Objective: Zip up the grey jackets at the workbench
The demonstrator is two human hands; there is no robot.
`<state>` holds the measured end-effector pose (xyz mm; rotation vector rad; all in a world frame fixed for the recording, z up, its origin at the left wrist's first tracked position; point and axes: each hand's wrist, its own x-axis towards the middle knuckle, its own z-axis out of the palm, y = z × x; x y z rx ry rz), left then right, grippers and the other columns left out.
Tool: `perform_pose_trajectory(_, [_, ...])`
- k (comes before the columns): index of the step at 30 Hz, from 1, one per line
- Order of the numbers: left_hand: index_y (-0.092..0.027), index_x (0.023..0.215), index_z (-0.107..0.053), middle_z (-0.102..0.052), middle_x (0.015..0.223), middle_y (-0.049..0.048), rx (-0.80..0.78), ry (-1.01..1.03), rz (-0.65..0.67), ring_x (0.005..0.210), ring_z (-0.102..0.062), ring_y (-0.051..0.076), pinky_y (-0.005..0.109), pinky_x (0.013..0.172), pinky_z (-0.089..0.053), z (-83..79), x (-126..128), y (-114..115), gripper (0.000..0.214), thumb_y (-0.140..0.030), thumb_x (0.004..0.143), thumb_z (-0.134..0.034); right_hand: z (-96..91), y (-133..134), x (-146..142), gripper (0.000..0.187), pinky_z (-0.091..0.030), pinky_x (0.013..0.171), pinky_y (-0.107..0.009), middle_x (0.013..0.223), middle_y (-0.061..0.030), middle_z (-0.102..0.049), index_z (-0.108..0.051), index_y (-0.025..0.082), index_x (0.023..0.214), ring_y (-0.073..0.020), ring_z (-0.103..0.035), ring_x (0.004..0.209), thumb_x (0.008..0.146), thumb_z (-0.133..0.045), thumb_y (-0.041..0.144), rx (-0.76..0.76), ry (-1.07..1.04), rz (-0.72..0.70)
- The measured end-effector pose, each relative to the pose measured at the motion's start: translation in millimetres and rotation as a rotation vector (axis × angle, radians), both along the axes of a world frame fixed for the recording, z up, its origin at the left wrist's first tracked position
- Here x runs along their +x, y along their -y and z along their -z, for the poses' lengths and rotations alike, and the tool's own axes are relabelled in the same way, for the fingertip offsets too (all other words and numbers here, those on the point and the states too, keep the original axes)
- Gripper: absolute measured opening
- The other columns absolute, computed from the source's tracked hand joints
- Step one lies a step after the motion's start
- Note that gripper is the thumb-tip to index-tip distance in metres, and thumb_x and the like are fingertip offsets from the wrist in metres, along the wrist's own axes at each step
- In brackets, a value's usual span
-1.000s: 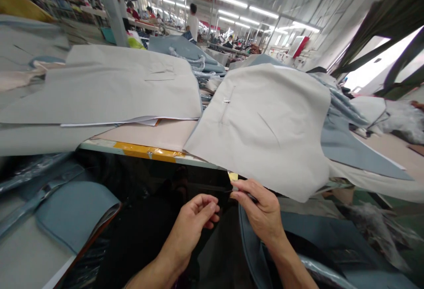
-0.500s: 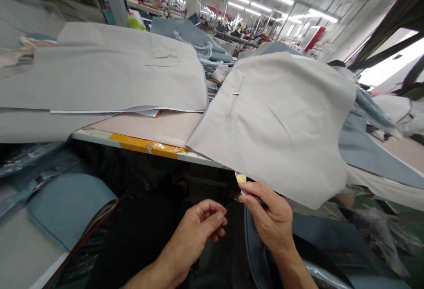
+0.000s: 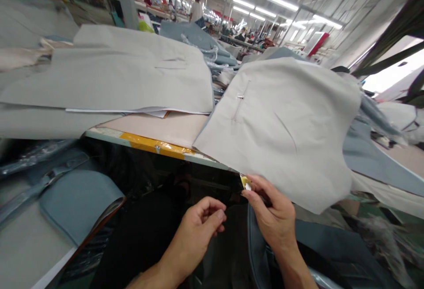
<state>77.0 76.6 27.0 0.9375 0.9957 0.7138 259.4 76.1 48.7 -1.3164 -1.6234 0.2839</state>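
My right hand (image 3: 273,209) is closed at the table's front edge, thumb and fingertips pinching a small pale piece (image 3: 247,186) whose kind I cannot make out. Just behind it shows a yellow patch (image 3: 244,180). Left of it, my left hand (image 3: 202,225) hovers over my dark-clothed lap, fingers curled in and thumb against them, with nothing showing in it. Above my right hand, a light grey sheet-like panel (image 3: 274,134) overhangs the edge. It bears a short zip (image 3: 241,97) and a curved slit. A blue-grey piece with a piped edge (image 3: 253,240) lies below the right hand.
Another grey panel (image 3: 139,77) lies on the table at left. Yellow tape (image 3: 149,143) runs along the table edge. A blue-grey bag (image 3: 82,205) with a strap sits lower left. Clear plastic wrap (image 3: 380,236) lies lower right. Several people work in the background.
The view has shifted slightly, so the table and panels sit farther right. My right hand's fingertips have risen a little, showing more of the pale piece. My left hand keeps its curled pose.
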Motion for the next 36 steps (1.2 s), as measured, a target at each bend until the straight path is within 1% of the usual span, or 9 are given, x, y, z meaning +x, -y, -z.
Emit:
perform_pose_trajectory(3, [-0.021,0.097,-0.065,-0.067,0.088,0.0021,0.386,-0.207,-0.133,0.081,-0.063,0.017,0.027,0.073,-0.049,-16.5,-14,-8,0.019,-0.037,0.09,-0.056,-9.3,9,7,0.02,-0.051,0.064,-0.012,0.081,0.0029,-0.063,-0.063,0.024,0.115,-0.0083,-0.061,0.066,0.095,-0.059,0.026,-0.017,-0.012,-0.028])
perform_pose_trajectory(7, [-0.021,0.104,-0.063,-0.065,0.099,0.0047,1.076,-0.718,-0.289,0.093,-0.061,0.023,0.035,0.083,-0.049,-54.6,-39,-46,0.016,-0.024,0.093,-0.051,-20.8,24,28,0.015,-0.052,0.066,-0.011,0.08,0.0013,-0.067,-0.068,0.02,0.087,-0.0112,-0.066,0.071,0.092,-0.064,0.033,-0.051,0.131,0.02])
perform_pose_trajectory(9, [-0.018,0.11,-0.062,-0.063,0.106,0.0082,1.215,-0.992,-0.248,0.102,-0.057,0.028,0.044,0.092,-0.047,-71.7,-48,-69,0.023,-0.016,0.09,-0.051,-21.5,31,39,0.02,-0.052,0.064,-0.012,0.075,0.0009,-0.066,-0.069,0.019,0.086,-0.0123,-0.066,0.069,0.091,-0.064,0.037,-0.101,0.178,0.063])
perform_pose_trajectory(14, [-0.016,0.106,-0.065,-0.063,0.104,0.0097,1.234,-1.207,-0.015,0.101,-0.055,0.03,0.048,0.093,-0.046,-86.9,-50,-101,0.02,-0.017,0.089,-0.054,-4.2,38,57,0.052,-0.052,0.057,-0.021,0.064,0.0048,-0.058,-0.054,0.02,0.137,-0.0142,-0.06,0.054,0.087,-0.059,0.033,-0.216,0.317,0.239])
perform_pose_trajectory(16, [-0.017,0.102,-0.066,-0.063,0.102,0.0095,1.235,-1.202,0.0,0.1,-0.055,0.03,0.048,0.094,-0.046,-85.6,-49,-104,0.018,-0.021,0.091,-0.053,4.4,36,60,0.055,-0.052,0.055,-0.027,0.069,0.0023,-0.065,-0.05,0.021,0.143,-0.019,-0.064,0.056,0.088,-0.054,0.032,-0.208,0.409,0.327])
perform_pose_trajectory(21, [-0.019,0.102,-0.066,-0.064,0.105,0.009,1.224,-1.11,0.052,0.104,-0.055,0.029,0.046,0.097,-0.044,-85.0,-48,-108,0.024,-0.025,0.094,-0.045,1.5,29,69,0.035,-0.056,0.069,-0.034,0.105,-0.0024,-0.072,-0.068,0.023,0.119,-0.0247,-0.072,0.085,0.098,-0.04,0.03,-0.032,0.394,0.408])
perform_pose_trajectory(25, [-0.019,0.12,-0.061,-0.062,0.114,0.009,1.234,-1.079,0.072,0.111,-0.054,0.029,0.046,0.101,-0.042,-89.1,-43,-110,0.034,-0.029,0.09,-0.05,-28.1,31,72,0.028,-0.051,0.081,-0.028,0.101,0.001,-0.072,-0.072,0.022,0.101,-0.0197,-0.07,0.09,0.1,-0.046,0.034,0.042,0.212,0.39])
perform_pose_trajectory(30, [-0.021,0.123,-0.06,-0.06,0.11,0.0074,1.252,-1.115,0.143,0.101,-0.058,0.026,0.042,0.093,-0.045,-94.3,-37,-104,0.037,-0.028,0.088,-0.048,-68.6,35,71,0.024,-0.045,0.073,-0.021,0.088,0.0053,-0.071,-0.072,0.024,0.096,-0.013,-0.068,0.079,0.098,-0.049,0.033,0.032,0.107,0.35])
perform_pose_trajectory(36, [-0.019,0.123,-0.061,-0.061,0.112,0.0107,1.136,-1.037,-0.026,0.099,-0.061,0.029,0.045,0.091,-0.046,-92.5,-35,-100,0.043,-0.024,0.082,-0.049,-85.0,37,77,0.023,-0.043,0.072,-0.018,0.087,0.0063,-0.071,-0.073,0.023,0.09,-0.0115,-0.067,0.079,0.095,-0.053,0.036,0.033,0.058,0.353])
